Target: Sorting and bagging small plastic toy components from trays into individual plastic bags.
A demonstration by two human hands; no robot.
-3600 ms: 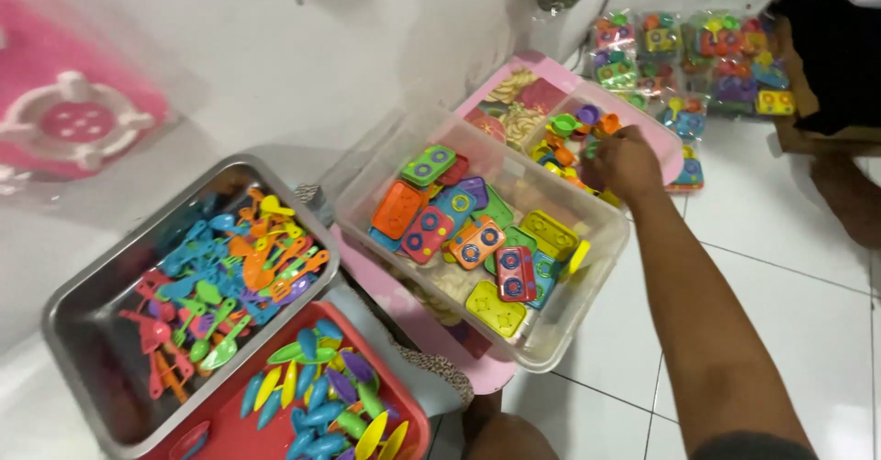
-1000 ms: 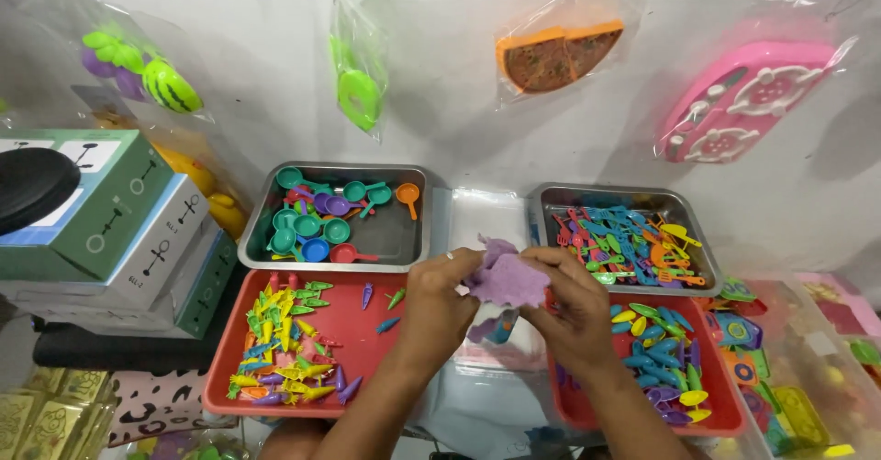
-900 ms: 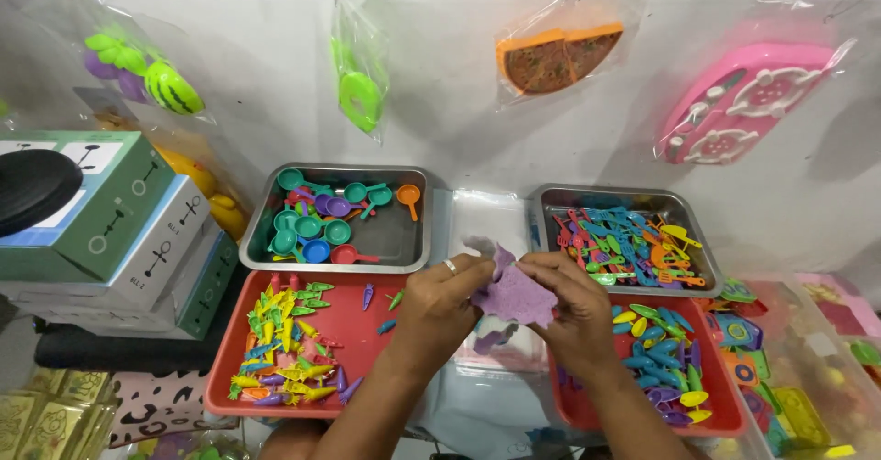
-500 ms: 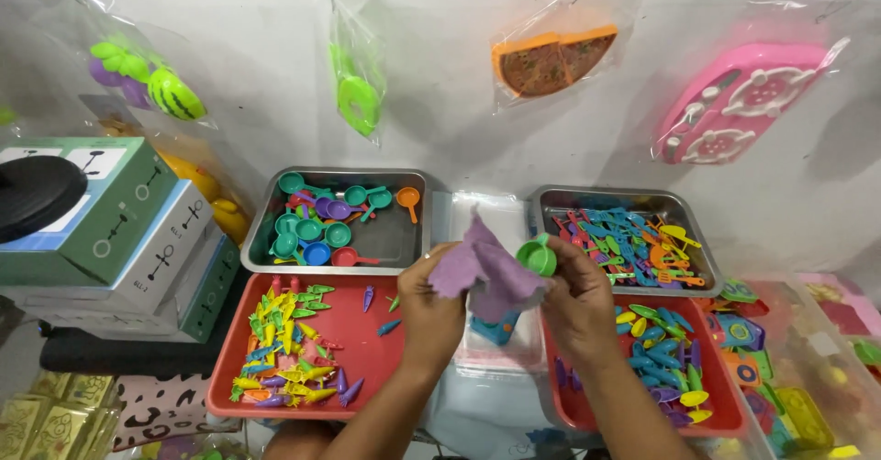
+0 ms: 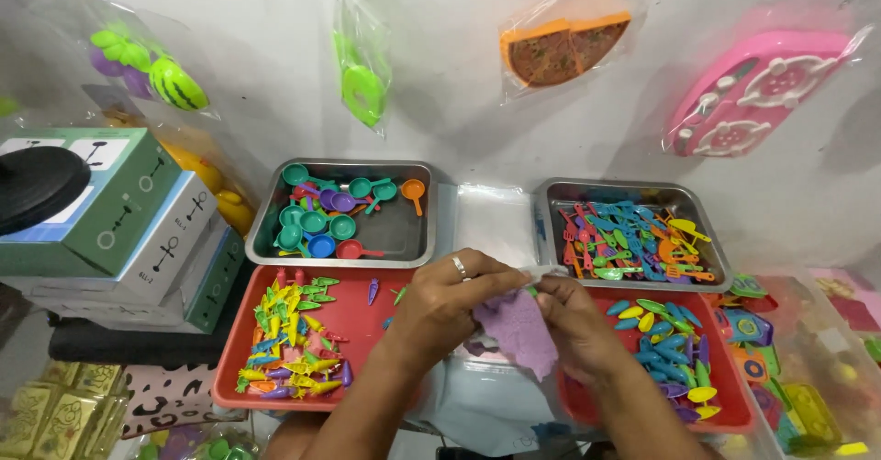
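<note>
On the wall hang clear plastic bags: toy fruit [image 5: 138, 61], a green toy [image 5: 362, 79], an orange pizza slice [image 5: 564, 47], a pink stove [image 5: 757, 93]. At my left stand stacked green-and-white cardboard boxes [image 5: 138, 230]; below them, gold-coloured packets [image 5: 64, 414].

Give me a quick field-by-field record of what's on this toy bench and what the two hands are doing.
Left hand: grips a purple toy piece, ring on one finger
Right hand: pinches the same piece from the other side
Back left steel tray: small toy pans
Back right steel tray: toy utensils
Front red tray: small colourful toy vegetables
Wall: bagged toys, including a pizza slice
Far left: stacked boxes
</note>
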